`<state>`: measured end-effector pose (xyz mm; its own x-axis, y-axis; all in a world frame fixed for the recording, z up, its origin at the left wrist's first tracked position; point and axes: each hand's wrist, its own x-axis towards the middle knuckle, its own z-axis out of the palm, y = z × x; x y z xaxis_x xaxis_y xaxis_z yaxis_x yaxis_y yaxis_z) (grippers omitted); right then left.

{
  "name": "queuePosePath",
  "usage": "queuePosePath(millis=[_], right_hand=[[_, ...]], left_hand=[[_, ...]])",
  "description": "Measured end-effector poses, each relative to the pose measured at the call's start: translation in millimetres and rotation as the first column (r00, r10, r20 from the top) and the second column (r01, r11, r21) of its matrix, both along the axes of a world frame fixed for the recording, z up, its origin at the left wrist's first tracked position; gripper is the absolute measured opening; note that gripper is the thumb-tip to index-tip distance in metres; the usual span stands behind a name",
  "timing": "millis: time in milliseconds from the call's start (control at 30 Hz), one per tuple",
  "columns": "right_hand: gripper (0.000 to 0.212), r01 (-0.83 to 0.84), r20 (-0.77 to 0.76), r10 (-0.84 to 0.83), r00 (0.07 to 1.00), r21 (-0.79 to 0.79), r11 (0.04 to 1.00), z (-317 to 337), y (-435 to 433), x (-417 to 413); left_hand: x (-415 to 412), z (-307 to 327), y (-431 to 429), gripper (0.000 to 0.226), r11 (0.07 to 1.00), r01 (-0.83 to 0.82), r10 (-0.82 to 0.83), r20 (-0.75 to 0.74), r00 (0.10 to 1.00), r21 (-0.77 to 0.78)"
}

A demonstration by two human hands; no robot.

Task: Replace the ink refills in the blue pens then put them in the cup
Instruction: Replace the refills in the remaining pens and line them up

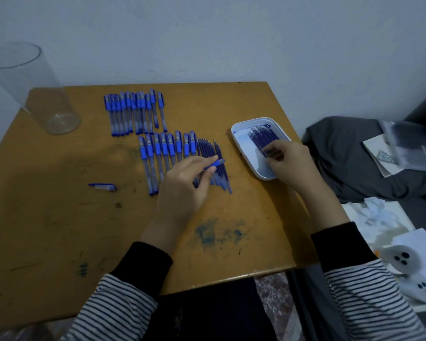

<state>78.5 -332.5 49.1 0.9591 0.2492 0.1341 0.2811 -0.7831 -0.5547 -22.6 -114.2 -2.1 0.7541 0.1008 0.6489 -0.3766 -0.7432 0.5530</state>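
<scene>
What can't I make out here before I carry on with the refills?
All head view:
- Right hand covers the near ends of the refills in the tray; whether its fingers pinch one is hidden.
- Left hand hides most of the pen it holds; refill inside unclear.
- Cup: cut by the left edge.
- Small part on the table: too small to name.

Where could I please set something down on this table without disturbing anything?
The table is bare front-left, nearer than the loose cap and small tip, and between the cup and the back pen row. From the front pen row across to the tray it is crowded.
</scene>
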Motion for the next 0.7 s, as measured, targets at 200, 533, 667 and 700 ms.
queuePosePath(millis=[200,533,667,700], right_hand=[[0.02,-0.003,-0.017,0.002,1.0,-0.019,1.0,-2.0,3.0,0.2],[0.014,-0.013,-0.06,0.01,0.998,-0.056,0.998,3.1,8.8,2.9],[0.024,0.001,-0.087,0.0,0.996,0.019,1.0,3.8,9.0,1.5],[0.027,0.014,-0.095,-0.008,0.995,0.059,0.998,3.5,9.0,0.6]], left_hand=[[-0.8,1.0,0.7,0.025,1.0,0.017,-0.017,0.0,1.0,0.007],[-0.1,-0.3,0.6,0.025,1.0,0.008,-0.008,-0.002,1.0,0.029],[-0.2,0.3,0.1,0.025,0.999,0.007,-0.007,0.001,1.0,0.034],[-0.1,0.4,0.0,0.024,1.0,0.008,-0.008,0.002,1.0,0.028]])
